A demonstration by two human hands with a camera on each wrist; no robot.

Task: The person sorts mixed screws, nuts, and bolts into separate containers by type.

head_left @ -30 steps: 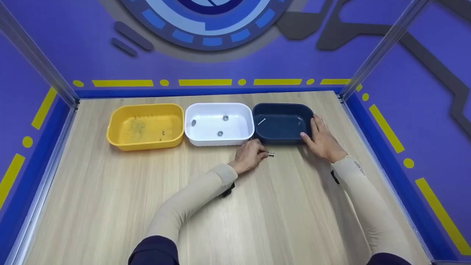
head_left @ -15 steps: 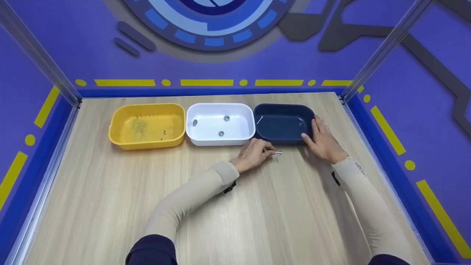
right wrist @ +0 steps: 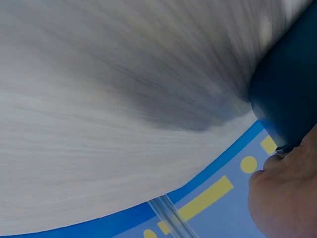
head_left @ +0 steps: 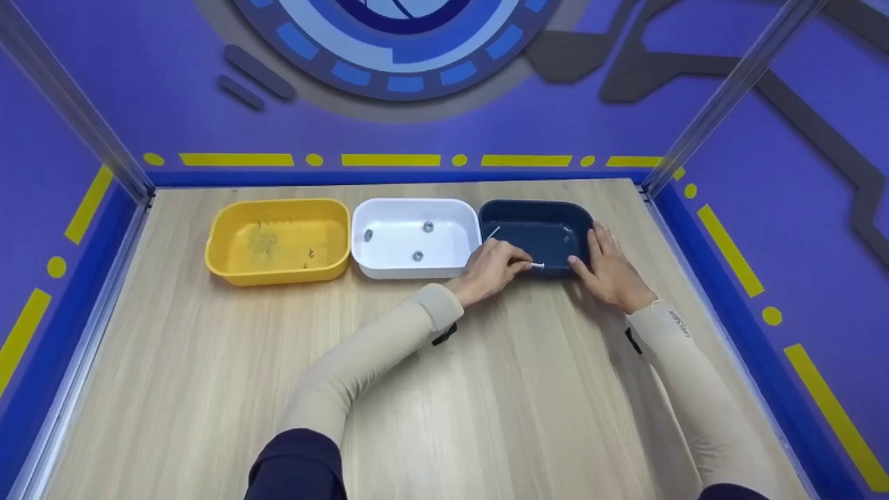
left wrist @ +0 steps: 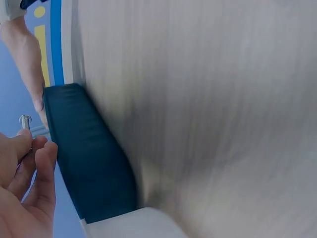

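Note:
My left hand (head_left: 494, 269) pinches a small silver bolt (head_left: 536, 266) and holds it over the near rim of the dark blue bin (head_left: 555, 236). In the left wrist view the bolt (left wrist: 25, 120) sticks up from my fingertips (left wrist: 34, 148) beside the dark blue bin (left wrist: 84, 158). My right hand (head_left: 611, 267) rests against the bin's right side, fingers along its wall. Another thin silver bolt (head_left: 493, 232) lies inside the bin at its far left. The right wrist view shows the dark blue bin (right wrist: 290, 99) and part of my palm.
A white bin (head_left: 389, 246) with three metal nuts stands left of the blue one. A yellow bin (head_left: 229, 257) with small bits is further left. All stand in a row on the wooden table (head_left: 444, 389), fenced by blue walls.
My left hand lifted the bolt off the table and carried it up and right to the blue bin's near rim. My right hand stayed on the bin.

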